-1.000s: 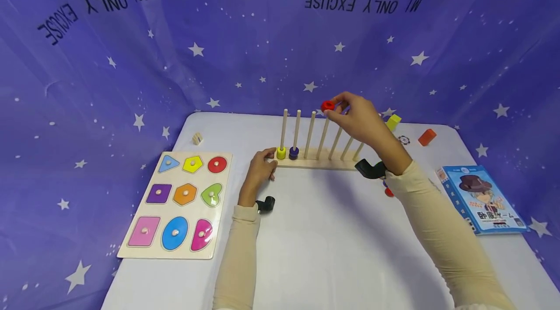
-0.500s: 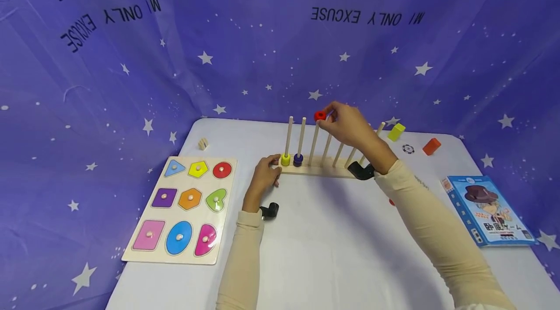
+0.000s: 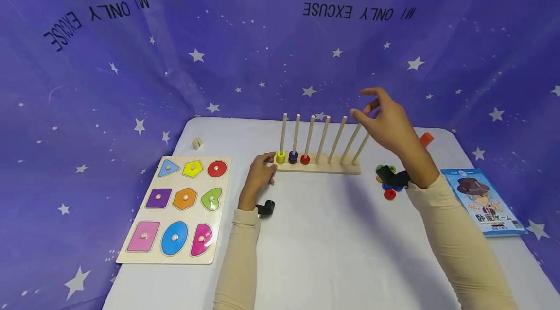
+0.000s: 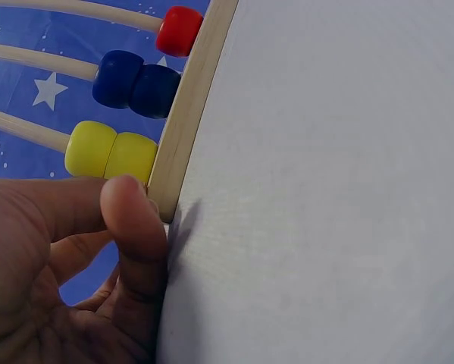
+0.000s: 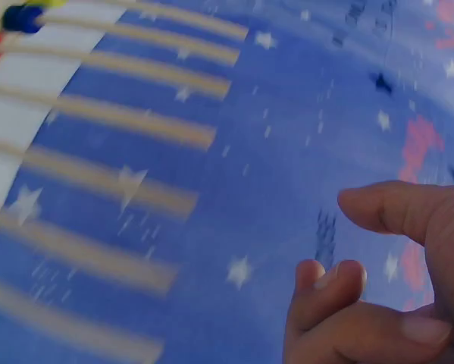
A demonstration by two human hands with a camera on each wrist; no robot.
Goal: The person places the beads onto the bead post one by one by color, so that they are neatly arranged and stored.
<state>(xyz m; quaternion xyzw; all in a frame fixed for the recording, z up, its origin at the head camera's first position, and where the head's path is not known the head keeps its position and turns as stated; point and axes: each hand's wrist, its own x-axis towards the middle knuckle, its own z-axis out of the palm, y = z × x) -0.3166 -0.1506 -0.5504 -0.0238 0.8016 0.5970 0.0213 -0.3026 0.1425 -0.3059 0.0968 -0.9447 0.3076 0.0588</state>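
Observation:
A wooden peg rack (image 3: pixel 323 167) with several upright pegs stands toward the back of the table. My left hand (image 3: pixel 258 175) grips its left end, thumb and forefinger at the edge of the base. Two yellow beads (image 4: pixel 111 150) sit on the peg nearest that hand, two dark blue beads (image 4: pixel 136 85) on the second, and one red bead (image 4: pixel 180 31) on the third. The other pegs carry no beads. My right hand (image 3: pixel 388 121) is raised by the tops of the rightmost pegs, thumb and fingers spread apart, with nothing between them.
Loose coloured beads (image 3: pixel 390 195) lie right of the rack, partly behind the right wrist's camera. A shape puzzle board (image 3: pixel 170 214) lies at left, with a small wooden block (image 3: pixel 197 143) behind it. At right are a blue game box (image 3: pixel 485 203) and an orange block (image 3: pixel 426 140).
My right hand has let go of the red bead, which dropped down the third peg to the base. The hand then moved right. My left hand stays at the rack's end.

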